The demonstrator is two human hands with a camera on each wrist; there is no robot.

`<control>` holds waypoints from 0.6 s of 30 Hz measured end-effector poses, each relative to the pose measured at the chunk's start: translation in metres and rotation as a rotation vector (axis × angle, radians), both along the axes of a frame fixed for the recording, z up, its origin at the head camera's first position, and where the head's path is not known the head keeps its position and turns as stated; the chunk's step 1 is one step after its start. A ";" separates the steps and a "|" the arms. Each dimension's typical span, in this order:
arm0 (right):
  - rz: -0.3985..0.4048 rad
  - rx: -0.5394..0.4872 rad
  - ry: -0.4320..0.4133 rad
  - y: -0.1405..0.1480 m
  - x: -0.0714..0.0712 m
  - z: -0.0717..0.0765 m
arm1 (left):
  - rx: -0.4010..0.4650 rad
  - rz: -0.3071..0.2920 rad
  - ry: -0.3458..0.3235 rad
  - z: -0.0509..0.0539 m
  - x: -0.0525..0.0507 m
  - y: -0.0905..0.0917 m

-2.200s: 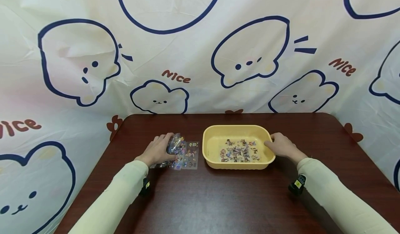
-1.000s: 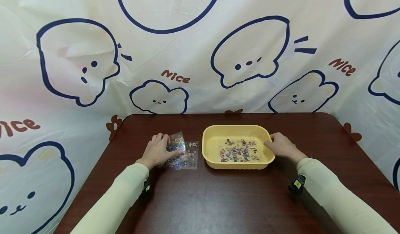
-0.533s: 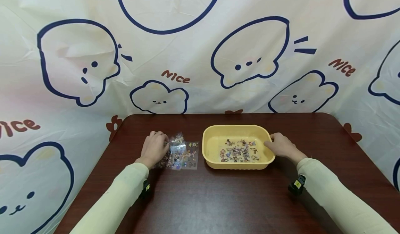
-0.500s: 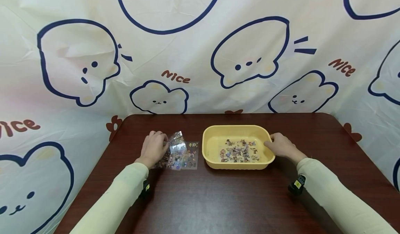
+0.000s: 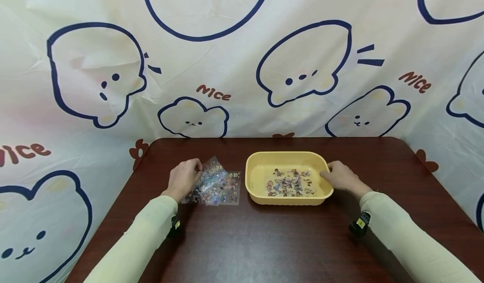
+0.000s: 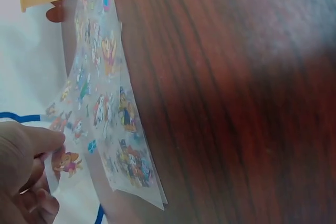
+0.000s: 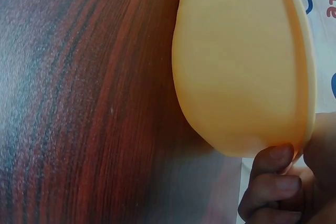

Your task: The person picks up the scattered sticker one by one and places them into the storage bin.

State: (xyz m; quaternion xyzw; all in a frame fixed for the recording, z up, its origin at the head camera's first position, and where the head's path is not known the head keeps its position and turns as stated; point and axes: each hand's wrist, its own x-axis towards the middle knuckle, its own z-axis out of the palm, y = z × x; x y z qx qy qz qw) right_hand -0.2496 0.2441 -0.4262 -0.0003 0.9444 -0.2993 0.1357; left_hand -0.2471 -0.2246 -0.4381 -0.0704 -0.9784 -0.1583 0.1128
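Note:
At the left of the table, several clear sticker sheets [image 5: 211,186] printed with small cartoon figures lie overlapping. My left hand [image 5: 183,178] pinches the edge of the top sticker sheet [image 6: 68,163] between thumb and finger; in the left wrist view that sheet is lifted and bent at the hand. To the right stands a yellow plastic basin [image 5: 251,195]. More stickers [image 5: 291,185] lie flat inside it. My right hand [image 5: 342,176] grips the basin's right rim, thumb over the edge and curled fingers [image 7: 275,187] against the outside wall.
The dark reddish-brown wooden table [image 5: 249,241] reaches back to a pale cloth backdrop [image 5: 242,64] with blue cartoon outlines. A narrow strip of table separates the sheets from the basin. Each sleeved wrist carries a small black camera [image 5: 359,224].
My left hand has drawn back to the left from over the sheets, and the top sheet has shifted and lies flatter and tilted. The right hand and the basin have stayed put.

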 end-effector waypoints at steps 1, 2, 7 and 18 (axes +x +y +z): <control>0.000 -0.001 -0.001 0.000 0.000 0.000 | 0.005 0.002 -0.002 0.001 0.000 0.000; 0.000 -0.001 -0.002 0.000 0.000 0.000 | 0.012 0.004 -0.006 0.001 0.000 0.000; 0.003 -0.005 -0.002 0.001 0.000 0.000 | 0.069 0.034 -0.038 0.003 0.000 0.000; 0.006 0.013 0.006 0.001 -0.001 0.000 | 0.193 0.067 -0.196 0.011 0.001 -0.003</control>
